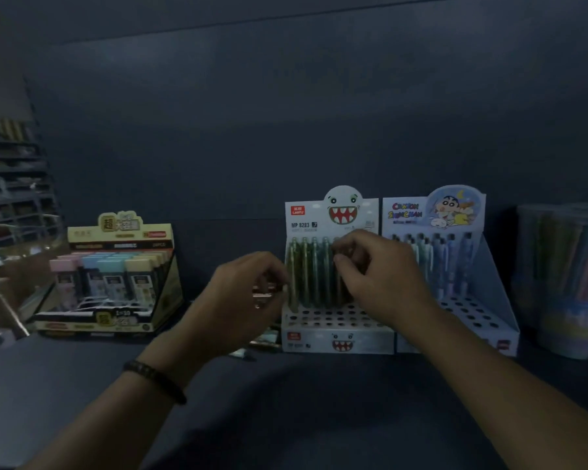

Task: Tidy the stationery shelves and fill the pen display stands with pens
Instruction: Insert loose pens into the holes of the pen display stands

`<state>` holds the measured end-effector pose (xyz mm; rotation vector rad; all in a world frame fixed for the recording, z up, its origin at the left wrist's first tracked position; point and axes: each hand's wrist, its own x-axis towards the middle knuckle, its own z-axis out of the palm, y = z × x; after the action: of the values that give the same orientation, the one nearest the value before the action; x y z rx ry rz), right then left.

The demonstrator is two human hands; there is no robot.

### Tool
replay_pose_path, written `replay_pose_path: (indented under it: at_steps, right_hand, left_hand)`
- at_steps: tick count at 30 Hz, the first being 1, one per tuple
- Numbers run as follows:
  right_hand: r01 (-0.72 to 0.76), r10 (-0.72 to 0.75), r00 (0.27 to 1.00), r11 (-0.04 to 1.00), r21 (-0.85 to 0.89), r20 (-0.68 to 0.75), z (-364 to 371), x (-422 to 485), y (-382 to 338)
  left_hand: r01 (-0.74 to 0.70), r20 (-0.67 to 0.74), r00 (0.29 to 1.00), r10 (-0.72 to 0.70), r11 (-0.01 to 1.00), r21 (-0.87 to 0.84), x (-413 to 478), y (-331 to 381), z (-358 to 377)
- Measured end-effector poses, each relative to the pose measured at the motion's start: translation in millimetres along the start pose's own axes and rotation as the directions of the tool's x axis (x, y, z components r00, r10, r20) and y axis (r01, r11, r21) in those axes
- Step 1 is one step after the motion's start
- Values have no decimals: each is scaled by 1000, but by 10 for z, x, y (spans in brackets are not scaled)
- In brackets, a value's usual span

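A white monster-face pen stand (336, 337) sits on the dark shelf, with a row of green pens (306, 273) upright in its back holes and its front holes bare. My right hand (377, 273) is at the right end of that row and pinches one green pen there; my fingers hide most of it. My left hand (245, 293) hovers just left of the stand. Its fingers curl round what looks like a small bundle of pens (262, 296) with glinting clips, whose ends stick out below the hand.
A blue cartoon pen stand (489, 286) with several pens touches the monster stand's right side. A clear tub of pens (564, 283) stands at the far right. A yellow display box of pastel cases (116, 276) sits at the left. More shelving lies far left.
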<state>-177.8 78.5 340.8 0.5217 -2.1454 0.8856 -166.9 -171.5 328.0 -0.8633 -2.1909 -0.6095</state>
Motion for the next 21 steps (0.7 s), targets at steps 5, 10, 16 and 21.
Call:
replay_pose_path:
  at_steps: [5, 10, 16, 21]
  right_hand:
    - [34, -36, 997, 999, 33, 74, 121, -28, -80]
    - [38, -45, 996, 996, 80, 84, 134, -36, -134]
    - [25, -37, 993, 994, 106, 110, 109, -49, -122]
    - [8, -25, 990, 992, 126, 136, 89, -61, -96]
  left_hand:
    - [0, 191, 981, -22, 994, 111, -402, -281, -408]
    - [39, 322, 941, -103, 979, 199, -696, -475, -573]
    - [76, 382, 905, -189, 953, 293, -805, -568, -532]
    - [71, 352, 915, -198, 937, 343, -768, -525, -448]
